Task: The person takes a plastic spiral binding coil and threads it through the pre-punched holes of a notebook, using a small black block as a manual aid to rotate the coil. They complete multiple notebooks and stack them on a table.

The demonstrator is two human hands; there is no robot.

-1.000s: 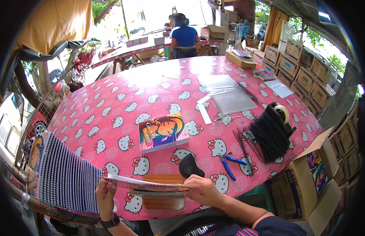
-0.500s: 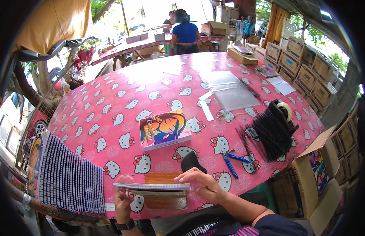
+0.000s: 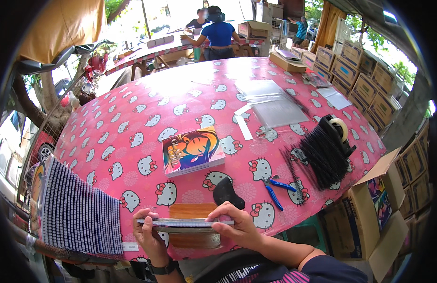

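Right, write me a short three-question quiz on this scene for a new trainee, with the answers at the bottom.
1. True or false: the left hand and the right hand both hold the thin paper stack.

2. What colour are the handles of the pliers?
A) red
B) blue
C) yellow

3. Fill in the blank: seen from the person's place, the black spiral coils lie toward the ____ side of the pink table.

Key: 1. True; 2. B; 3. right
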